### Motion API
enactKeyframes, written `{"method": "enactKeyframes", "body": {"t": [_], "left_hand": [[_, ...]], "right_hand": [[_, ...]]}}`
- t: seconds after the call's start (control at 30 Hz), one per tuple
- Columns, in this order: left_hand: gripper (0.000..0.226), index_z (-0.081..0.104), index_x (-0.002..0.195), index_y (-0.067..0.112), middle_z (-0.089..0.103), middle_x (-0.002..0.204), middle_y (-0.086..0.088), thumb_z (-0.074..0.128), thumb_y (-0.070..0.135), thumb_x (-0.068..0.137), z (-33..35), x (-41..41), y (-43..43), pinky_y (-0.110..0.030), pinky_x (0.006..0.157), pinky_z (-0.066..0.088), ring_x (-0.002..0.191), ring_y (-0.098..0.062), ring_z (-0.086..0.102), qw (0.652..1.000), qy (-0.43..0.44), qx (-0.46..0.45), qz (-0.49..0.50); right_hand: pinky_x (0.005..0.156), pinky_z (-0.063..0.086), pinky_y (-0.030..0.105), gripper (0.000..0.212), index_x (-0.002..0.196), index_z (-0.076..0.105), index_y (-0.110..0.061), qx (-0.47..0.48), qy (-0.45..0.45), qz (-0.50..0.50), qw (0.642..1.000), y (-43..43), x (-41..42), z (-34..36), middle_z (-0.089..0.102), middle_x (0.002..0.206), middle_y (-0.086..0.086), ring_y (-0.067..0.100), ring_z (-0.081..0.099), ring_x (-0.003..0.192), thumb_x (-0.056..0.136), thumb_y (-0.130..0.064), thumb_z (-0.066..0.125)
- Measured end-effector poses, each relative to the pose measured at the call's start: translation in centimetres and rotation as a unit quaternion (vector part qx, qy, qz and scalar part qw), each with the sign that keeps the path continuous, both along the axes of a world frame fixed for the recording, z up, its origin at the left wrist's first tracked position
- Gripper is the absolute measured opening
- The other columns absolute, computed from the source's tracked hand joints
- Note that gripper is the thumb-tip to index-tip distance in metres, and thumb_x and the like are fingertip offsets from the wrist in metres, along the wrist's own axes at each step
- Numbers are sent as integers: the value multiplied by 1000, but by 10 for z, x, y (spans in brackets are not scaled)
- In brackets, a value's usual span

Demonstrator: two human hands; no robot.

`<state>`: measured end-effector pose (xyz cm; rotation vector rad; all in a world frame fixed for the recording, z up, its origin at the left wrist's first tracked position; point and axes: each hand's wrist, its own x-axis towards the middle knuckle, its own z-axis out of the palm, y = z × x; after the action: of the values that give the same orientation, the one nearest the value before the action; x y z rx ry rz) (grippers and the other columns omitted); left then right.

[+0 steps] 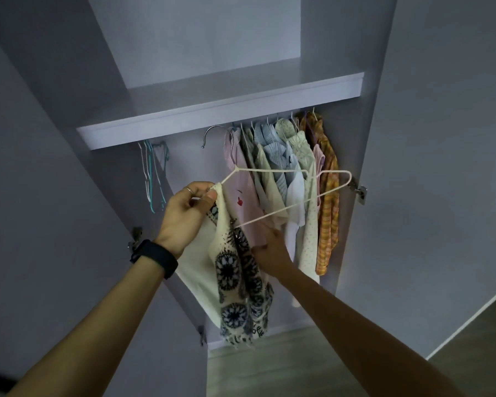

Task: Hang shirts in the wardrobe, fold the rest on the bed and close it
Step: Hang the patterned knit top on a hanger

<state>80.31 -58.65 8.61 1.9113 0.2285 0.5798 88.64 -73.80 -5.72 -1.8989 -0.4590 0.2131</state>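
Note:
I stand before the open wardrobe [221, 110]. My left hand [188, 213] pinches the top edge of a cream garment with dark round patterns [235, 279] together with one end of a white hanger [287, 181]. The hanger lies sideways, its metal hook [212, 136] pointing up under the shelf. My right hand [269, 247] reaches in beside the garment's right edge, below the hanger's lower bar; its fingers are mostly hidden behind the cloth. Several shirts hang on the rail behind, from a pink one [244, 202] to an orange plaid one [328, 202].
A few bare hangers [153, 173] hang at the rail's left end. Both wardrobe doors stand open, the left [40, 196] and the right [441, 167]. Wooden floor [269, 368] shows below the wardrobe and at lower right.

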Motion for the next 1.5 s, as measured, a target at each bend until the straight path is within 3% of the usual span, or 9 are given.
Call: {"method": "enactKeyframes", "body": {"t": [0.13,0.27,0.37,0.5,0.67,0.8,0.97,1.17,1.5], "left_hand": [[11,69,104,14,62,92,0,61,12,98,9,-9,10,-10,77,47,84,-7,57,1000,-10,-8,12],[13,69,108,9,60,94,-5,61,11,98,14,-18,23,-8,77,45,83,-5,57,1000,-7,-7,21],[15,69,109,8,59,94,-7,60,13,98,16,-24,30,-11,80,46,88,-10,57,1000,-3,-6,26],[13,69,106,7,61,94,-7,61,12,98,17,-29,36,-14,81,46,86,-10,57,999,-1,6,37],[12,68,106,7,65,94,-9,61,13,98,11,-47,51,-17,85,47,88,-11,59,997,10,55,53],[12,67,107,11,66,91,5,61,17,99,2,-57,64,-11,82,44,85,-6,60,992,25,121,38],[7,67,103,25,65,86,12,63,23,98,-5,-47,65,-25,85,47,85,-11,61,982,21,186,30],[12,66,102,30,67,95,-3,64,19,97,3,-37,65,-33,85,51,88,-22,64,963,-5,267,42],[9,69,104,15,63,93,2,62,14,97,-10,-21,27,0,70,35,74,-11,57,951,-14,309,31]], "right_hand": [[99,49,37,29,115,70,-17,-28,-66,107,992,16,17,-3,58,112,-4,21,60,108,87,-14,76],[89,43,5,75,148,41,-31,-22,-11,209,978,25,22,3,40,144,-12,7,46,124,87,6,64],[84,46,9,67,145,46,-29,-54,16,264,963,40,16,15,43,140,-14,6,52,112,90,3,63],[90,54,35,31,120,64,-12,-79,10,219,972,50,8,19,60,116,0,26,64,104,91,-2,62],[63,37,17,23,80,52,-16,-26,-49,104,993,21,15,13,49,71,-3,12,46,68,95,-19,68],[83,47,35,17,101,67,-9,-58,-74,85,992,-22,41,16,69,93,5,19,63,88,97,-25,66],[67,42,32,10,100,67,-16,-150,-190,42,969,-64,73,24,63,84,0,28,61,79,100,-13,58],[74,52,26,16,87,71,-16,-49,-59,-97,992,-99,103,50,69,95,8,21,63,82,89,0,69],[100,44,37,28,111,72,-25,-36,17,-27,999,-81,98,111,62,120,-8,16,56,117,88,-40,69]]}}
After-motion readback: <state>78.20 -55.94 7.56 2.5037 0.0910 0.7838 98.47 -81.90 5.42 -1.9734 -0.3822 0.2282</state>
